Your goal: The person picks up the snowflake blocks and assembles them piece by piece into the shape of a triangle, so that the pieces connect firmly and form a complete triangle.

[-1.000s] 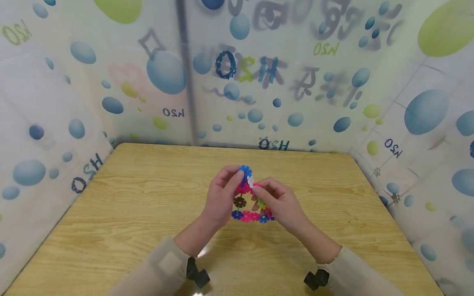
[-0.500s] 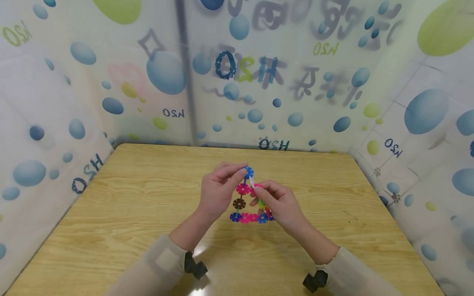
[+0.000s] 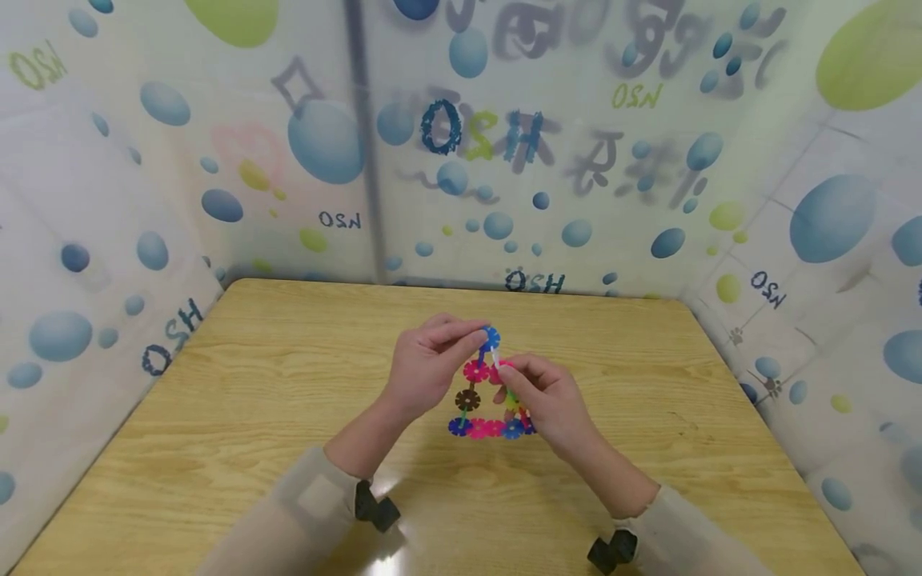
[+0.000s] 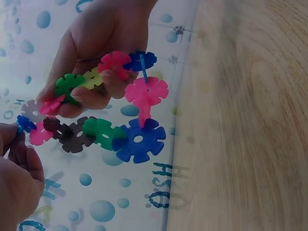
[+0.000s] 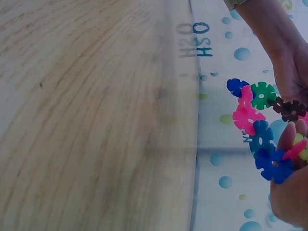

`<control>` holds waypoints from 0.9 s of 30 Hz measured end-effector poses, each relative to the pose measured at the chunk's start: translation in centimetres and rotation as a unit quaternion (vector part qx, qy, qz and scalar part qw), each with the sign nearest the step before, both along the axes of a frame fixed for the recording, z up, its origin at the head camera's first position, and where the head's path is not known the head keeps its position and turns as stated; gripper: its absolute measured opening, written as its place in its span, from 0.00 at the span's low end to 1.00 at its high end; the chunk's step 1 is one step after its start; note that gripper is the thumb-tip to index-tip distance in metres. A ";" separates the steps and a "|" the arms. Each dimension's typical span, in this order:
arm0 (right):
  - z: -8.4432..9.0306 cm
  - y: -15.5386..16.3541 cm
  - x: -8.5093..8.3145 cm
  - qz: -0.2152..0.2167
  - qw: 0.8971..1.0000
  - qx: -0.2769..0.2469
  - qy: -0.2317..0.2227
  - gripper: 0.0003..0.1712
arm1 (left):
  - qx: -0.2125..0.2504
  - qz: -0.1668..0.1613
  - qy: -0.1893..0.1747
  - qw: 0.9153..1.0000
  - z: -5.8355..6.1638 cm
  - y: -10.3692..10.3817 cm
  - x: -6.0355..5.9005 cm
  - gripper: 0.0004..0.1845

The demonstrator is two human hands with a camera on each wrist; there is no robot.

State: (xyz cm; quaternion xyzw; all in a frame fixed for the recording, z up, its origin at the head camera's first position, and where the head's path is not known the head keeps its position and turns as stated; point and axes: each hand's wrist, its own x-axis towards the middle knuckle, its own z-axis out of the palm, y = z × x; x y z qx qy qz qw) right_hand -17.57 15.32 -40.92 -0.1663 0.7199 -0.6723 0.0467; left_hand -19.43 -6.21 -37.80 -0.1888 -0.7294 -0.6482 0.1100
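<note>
Plastic flower-shaped discs in pink, blue, green and brown are joined into one toy frame (image 3: pixel 490 392), and both hands hold it above the wooden table (image 3: pixel 216 416). The left hand (image 3: pixel 425 368) is at the left side of the frame, near its top; its thumb and fingers are bent and pinch the blue disc (image 3: pixel 491 337) at the very top. The right hand (image 3: pixel 543 400) is at the right side of the frame, a little lower, and its curled fingers grip the pink and green discs of that side. In the left wrist view the right hand's fingers (image 4: pixel 91 98) close around a green disc and a pink disc, while the big blue corner disc (image 4: pixel 138 139) hangs free below them. The bottom row of the frame, blue and pink discs (image 3: pixel 486 426), is just under the two hands and close to the table top; whether it touches the wood I cannot tell. Behind the frame, at the far edge of the table, stands a curtain (image 3: pixel 576 160) with blue and green bubbles. Near the frame's front, at the wrists, are light sleeves and black camera mounts (image 3: pixel 374 508).
</note>
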 end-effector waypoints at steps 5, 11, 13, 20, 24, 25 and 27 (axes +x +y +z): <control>-0.2 -0.1 0.0 -0.008 1.000 0.010 -0.014 0.17 | -0.005 -0.002 -0.007 1.000 -0.1 -0.1 0.0 0.12; 0.0 -0.5 0.0 0.009 0.999 -0.005 -0.040 0.17 | 0.040 0.000 -0.034 0.999 -0.4 -0.3 0.0 0.12; 0.1 -0.6 0.1 0.026 0.998 -0.021 -0.044 0.15 | 0.040 -0.003 -0.033 0.999 -0.4 -0.4 0.0 0.11; 0.2 -0.7 0.6 0.017 0.998 -0.056 -0.025 0.10 | 0.008 -0.005 -0.024 1.000 -0.2 -0.7 0.0 0.11; 0.3 -0.8 0.7 0.004 0.998 -0.059 -0.021 0.10 | -0.013 -0.008 -0.023 1.000 0.1 -0.8 0.1 0.12; 0.3 -0.8 0.7 0.002 0.998 -0.059 -0.022 0.10 | -0.016 -0.011 -0.024 1.000 0.2 -0.8 0.0 0.12; 0.3 -0.8 0.7 -0.001 0.998 -0.058 -0.021 0.11 | -0.022 -0.012 -0.026 0.999 0.2 -0.8 0.0 0.12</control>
